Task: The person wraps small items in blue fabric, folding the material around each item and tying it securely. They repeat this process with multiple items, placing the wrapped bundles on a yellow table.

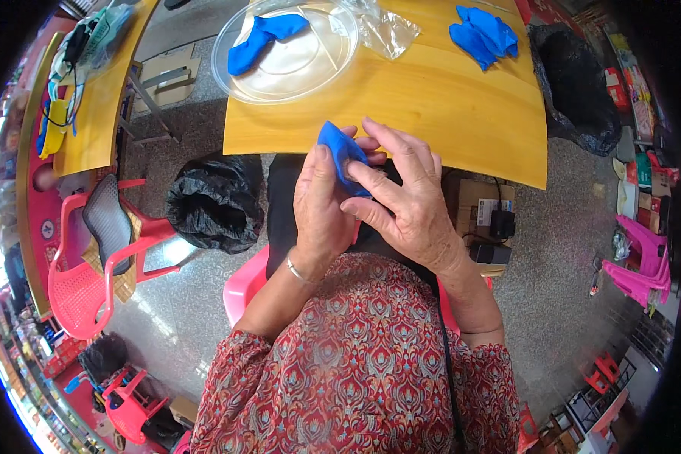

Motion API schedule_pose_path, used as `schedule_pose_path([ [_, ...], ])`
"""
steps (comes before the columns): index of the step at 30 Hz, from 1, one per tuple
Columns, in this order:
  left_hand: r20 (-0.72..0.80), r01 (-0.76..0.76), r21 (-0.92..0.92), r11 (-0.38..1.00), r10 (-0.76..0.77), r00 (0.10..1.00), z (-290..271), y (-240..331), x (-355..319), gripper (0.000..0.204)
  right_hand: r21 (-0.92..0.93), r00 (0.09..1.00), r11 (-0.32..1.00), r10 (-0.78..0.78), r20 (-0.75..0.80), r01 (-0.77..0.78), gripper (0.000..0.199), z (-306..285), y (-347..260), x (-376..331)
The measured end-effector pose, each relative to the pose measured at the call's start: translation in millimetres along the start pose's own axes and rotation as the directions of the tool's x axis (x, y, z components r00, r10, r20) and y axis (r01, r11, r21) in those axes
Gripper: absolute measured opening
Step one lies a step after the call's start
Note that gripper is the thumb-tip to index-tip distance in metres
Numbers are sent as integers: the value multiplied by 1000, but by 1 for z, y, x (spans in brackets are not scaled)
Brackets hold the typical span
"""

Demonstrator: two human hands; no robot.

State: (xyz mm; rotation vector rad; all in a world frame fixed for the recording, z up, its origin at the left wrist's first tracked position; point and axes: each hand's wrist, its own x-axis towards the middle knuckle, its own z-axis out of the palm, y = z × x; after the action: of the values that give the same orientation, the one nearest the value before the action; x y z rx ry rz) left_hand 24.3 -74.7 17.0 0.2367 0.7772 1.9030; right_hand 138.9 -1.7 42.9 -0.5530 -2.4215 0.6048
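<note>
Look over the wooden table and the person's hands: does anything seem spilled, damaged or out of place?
Nothing stands out. Both hands, left hand and right hand, hold a blue piece; another blue piece lies in the clear dish.

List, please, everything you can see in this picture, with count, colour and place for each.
blue piece in hands: 1, blue, pinched between both hands at the table's near edge
wooden table: 1, yellow-brown, in front of the person
clear round tray: 1, transparent, far left of the table
blue piece in tray: 1, blue, inside the tray
blue pile: 1, blue, far right of the table
clear plastic bag: 1, transparent, right of the tray
black bags: 2, black, on the floor left and right of the table
red chair: 1, red, left floor
left hand: 1, holds the piece
right hand: 1, holds the piece
</note>
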Motion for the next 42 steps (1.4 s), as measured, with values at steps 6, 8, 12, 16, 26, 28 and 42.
schedule_pose_path([
  [6,50,17,28,999,-19,999,6,0,-2,47,-156,998,987,37,-44,-43,53,2,-3,-4],
  [8,42,-8,96,995,4,999,3,-4,-2,47,-224,999,973,54,3,-51,56,0,-2,-8],
  [12,66,0,133,991,-9,998,8,-3,-10,49,264,997,962,64,43,-73,57,-2,2,-9],
  [16,72,23,130,991,-33,997,11,-8,-6,50,717,986,688,164,-5,-111,58,8,14,-14],
  [26,4,54,63,997,-54,999,-1,-8,-9,38,626,975,750,195,102,-215,55,4,23,-7],
  [28,36,117,44,992,-118,992,-5,-2,-3,36,377,980,909,199,-16,-178,53,7,23,-7],
  [42,96,148,-46,988,-143,985,-9,-1,4,35,255,967,966,98,-235,-36,29,-1,21,-7],
])
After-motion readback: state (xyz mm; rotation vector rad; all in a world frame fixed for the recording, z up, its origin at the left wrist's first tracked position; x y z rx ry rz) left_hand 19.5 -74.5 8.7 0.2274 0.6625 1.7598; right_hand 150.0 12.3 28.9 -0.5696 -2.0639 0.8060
